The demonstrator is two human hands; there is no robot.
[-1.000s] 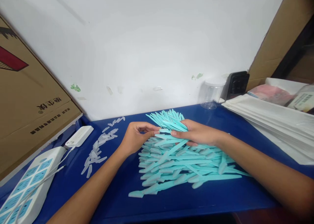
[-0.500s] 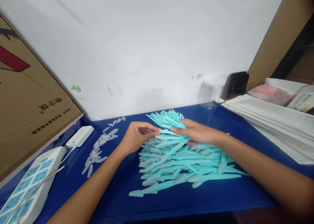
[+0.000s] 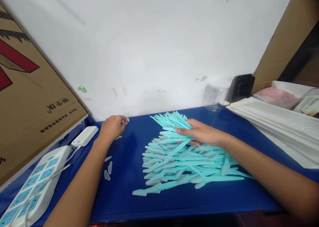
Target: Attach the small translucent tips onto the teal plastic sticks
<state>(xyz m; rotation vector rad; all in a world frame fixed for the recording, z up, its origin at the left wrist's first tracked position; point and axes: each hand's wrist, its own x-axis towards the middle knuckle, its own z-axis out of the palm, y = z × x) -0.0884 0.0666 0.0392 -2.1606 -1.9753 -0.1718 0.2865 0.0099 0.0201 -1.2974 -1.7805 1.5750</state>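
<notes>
My right hand [image 3: 199,132] is closed around several turquoise eyebrow razors [image 3: 171,122], their thin ends fanned toward the back wall. Beneath it spreads a large heap of similar razors [image 3: 179,167] with pale, covered-looking blade ends mostly facing left. My left hand [image 3: 114,127] is at the back left of the table with its fingers curled together. A small translucent blade cap [image 3: 128,119] shows at its fingertips; whether they grip it is unclear. Other loose caps [image 3: 107,175] lie nearer me, and my left hand and forearm hide more of that area.
On the left are a white power strip [image 3: 37,184] with cables, a white adapter [image 3: 85,136] and a cardboard box [image 3: 37,87]. A clear jar [image 3: 214,99] stands by the wall beside a black object [image 3: 243,87]. White sheets [image 3: 274,124] are stacked on the right of the blue table [image 3: 149,210].
My left hand has left the razors and moved left to the translucent caps. The right hand stays at the heap, still holding its bunch. The view has shifted slightly.
</notes>
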